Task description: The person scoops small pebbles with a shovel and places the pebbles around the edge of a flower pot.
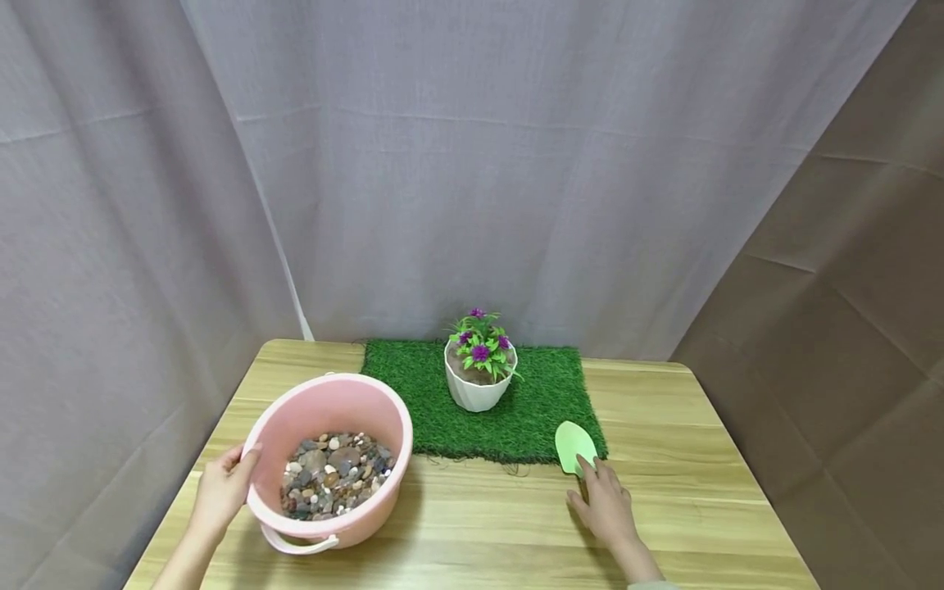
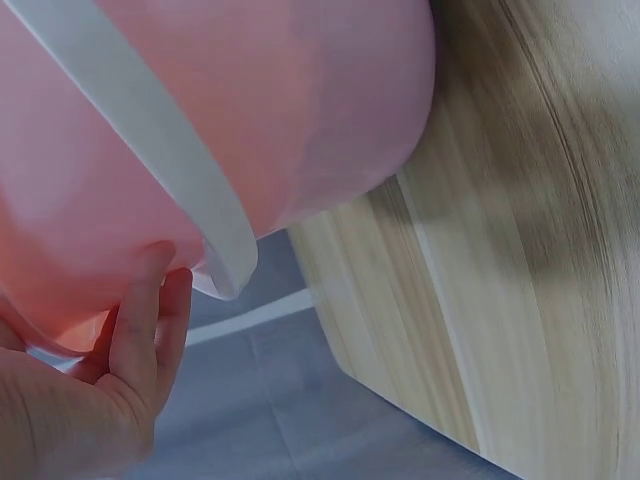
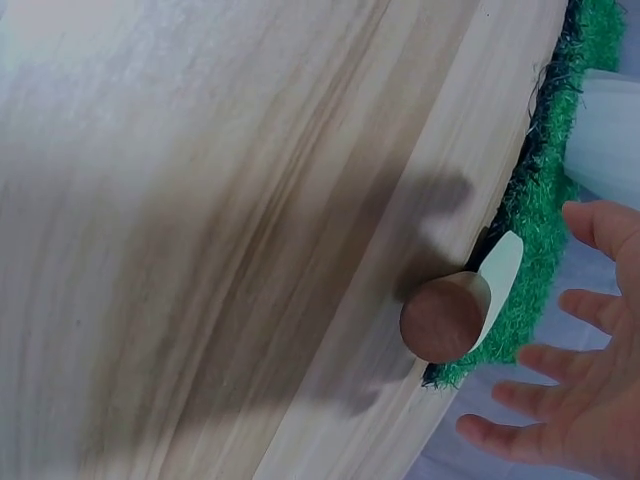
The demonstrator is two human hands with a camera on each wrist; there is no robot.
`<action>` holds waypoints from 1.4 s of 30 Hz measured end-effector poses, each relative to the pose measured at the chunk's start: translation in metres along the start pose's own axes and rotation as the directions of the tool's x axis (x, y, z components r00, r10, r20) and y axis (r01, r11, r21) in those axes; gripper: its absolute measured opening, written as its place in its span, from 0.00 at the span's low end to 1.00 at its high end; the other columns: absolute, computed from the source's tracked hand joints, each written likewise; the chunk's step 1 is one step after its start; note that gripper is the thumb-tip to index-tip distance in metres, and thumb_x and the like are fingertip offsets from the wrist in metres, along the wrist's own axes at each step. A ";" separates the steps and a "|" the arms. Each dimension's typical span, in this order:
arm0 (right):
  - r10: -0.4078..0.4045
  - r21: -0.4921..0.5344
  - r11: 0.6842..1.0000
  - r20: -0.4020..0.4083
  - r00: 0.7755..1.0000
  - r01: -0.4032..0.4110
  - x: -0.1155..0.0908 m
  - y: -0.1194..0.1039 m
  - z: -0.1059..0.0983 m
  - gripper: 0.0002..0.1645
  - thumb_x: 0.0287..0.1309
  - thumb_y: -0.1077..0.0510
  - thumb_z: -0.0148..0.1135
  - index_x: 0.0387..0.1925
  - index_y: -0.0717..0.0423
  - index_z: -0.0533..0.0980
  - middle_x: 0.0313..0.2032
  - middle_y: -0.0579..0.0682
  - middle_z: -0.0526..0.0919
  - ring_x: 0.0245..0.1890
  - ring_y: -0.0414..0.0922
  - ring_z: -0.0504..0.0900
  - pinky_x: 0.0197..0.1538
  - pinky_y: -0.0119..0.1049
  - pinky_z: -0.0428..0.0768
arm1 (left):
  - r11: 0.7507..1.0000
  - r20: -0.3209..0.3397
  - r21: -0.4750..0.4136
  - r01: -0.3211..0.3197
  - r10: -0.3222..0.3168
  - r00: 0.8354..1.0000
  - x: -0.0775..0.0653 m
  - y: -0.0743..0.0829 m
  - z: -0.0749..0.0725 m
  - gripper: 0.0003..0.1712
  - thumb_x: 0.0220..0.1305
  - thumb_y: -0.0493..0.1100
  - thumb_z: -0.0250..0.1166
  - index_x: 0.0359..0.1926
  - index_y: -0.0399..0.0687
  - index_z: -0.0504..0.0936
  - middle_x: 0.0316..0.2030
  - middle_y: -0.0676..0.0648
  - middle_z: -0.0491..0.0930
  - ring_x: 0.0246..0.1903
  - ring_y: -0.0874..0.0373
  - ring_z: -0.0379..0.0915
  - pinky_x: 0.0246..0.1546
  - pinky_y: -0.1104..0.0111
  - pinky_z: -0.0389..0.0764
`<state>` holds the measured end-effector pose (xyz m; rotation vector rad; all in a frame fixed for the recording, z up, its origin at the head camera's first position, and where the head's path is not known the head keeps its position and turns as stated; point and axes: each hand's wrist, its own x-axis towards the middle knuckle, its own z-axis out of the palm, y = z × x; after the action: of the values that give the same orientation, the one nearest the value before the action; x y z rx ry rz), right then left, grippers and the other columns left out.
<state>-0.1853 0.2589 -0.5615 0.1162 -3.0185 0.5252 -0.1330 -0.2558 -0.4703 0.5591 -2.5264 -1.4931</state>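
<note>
A pink bucket (image 1: 369, 410) with small stones (image 1: 335, 479) in its bottom is at the left of the table in the head view. My left hand (image 1: 221, 487) grips its rim, thumb over the edge and fingers (image 2: 140, 335) against the outer side. At the right, a trowel with a light green blade (image 1: 573, 445) and a round brown handle end (image 3: 442, 320) lies with its blade on the edge of the grass mat. Over its handle is my right hand (image 1: 608, 506), fingers spread and relaxed, not curled round it.
A white pot (image 1: 475, 396) with purple flowers stands on the green grass mat (image 1: 546, 401) at the back of the wooden table (image 1: 487, 524). Grey curtains (image 1: 472, 164) hang behind and beside the table. The bucket's white handle (image 2: 150, 130) hangs down its near side.
</note>
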 end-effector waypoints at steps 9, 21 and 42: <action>-0.003 0.013 1.000 -0.017 1.000 0.003 0.000 0.001 -0.001 0.37 0.56 0.53 0.63 0.64 0.63 0.63 0.62 0.75 0.62 0.62 0.72 0.60 0.56 0.75 0.65 | 0.998 -0.003 0.034 -0.052 0.052 0.999 -0.003 0.005 0.011 0.23 0.70 0.44 0.50 0.51 0.26 0.75 0.40 0.27 0.80 0.20 0.71 0.70 0.19 0.77 0.78; 0.011 -0.005 1.000 0.006 1.000 -0.011 0.000 0.003 -0.004 0.36 0.57 0.53 0.62 0.64 0.63 0.63 0.62 0.74 0.62 0.63 0.71 0.60 0.56 0.74 0.66 | 0.995 -0.007 -0.053 -0.088 0.088 0.996 -0.009 0.014 0.036 0.21 0.69 0.42 0.53 0.50 0.26 0.76 0.42 0.27 0.80 0.24 0.69 0.75 0.20 0.77 0.80; -0.002 -0.016 1.000 -0.013 1.000 0.002 0.000 0.001 -0.005 0.34 0.57 0.54 0.63 0.62 0.64 0.66 0.61 0.74 0.65 0.62 0.71 0.61 0.54 0.74 0.68 | 0.985 0.026 -0.139 -0.102 0.107 0.994 -0.019 0.032 0.081 0.20 0.67 0.41 0.54 0.52 0.28 0.76 0.43 0.28 0.80 0.29 0.55 0.81 0.24 0.79 0.80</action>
<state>-0.1850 0.2612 -0.5566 0.1150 -3.0092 0.4995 -0.1487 -0.1687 -0.4808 0.3782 -2.4115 -1.6352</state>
